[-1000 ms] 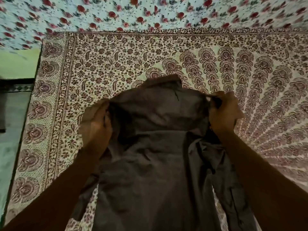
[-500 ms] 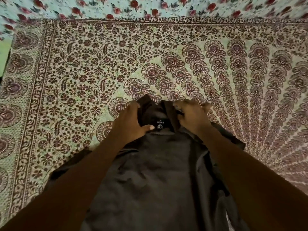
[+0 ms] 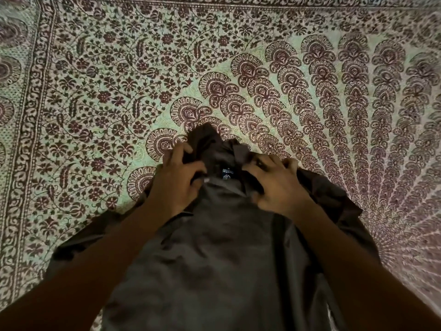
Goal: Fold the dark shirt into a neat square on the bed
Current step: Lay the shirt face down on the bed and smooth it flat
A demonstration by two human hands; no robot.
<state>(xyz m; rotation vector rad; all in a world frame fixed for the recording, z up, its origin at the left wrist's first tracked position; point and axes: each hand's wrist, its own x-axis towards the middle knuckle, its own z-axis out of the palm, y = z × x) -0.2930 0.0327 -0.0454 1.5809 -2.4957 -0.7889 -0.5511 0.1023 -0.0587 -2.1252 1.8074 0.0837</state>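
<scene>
The dark shirt (image 3: 214, 254) lies spread on the bed, collar away from me, its neck label (image 3: 227, 173) showing between my hands. My left hand (image 3: 177, 185) grips the left side of the collar, fingers curled into the fabric. On the right side of the collar my right hand (image 3: 276, 185) pinches the cloth. A sleeve (image 3: 78, 240) trails out to the left, and the right shoulder bunches beside my right wrist. My forearms hide part of the shirt's body.
The bed is covered with a printed sheet (image 3: 119, 91) of dark red flowers and fan motifs on pale green, with a patterned border (image 3: 26, 139) running down the left side.
A second ago I held the shirt up by the shoulders; it now lies on the bed and both hands have moved in to the collar. The view has tilted down.
</scene>
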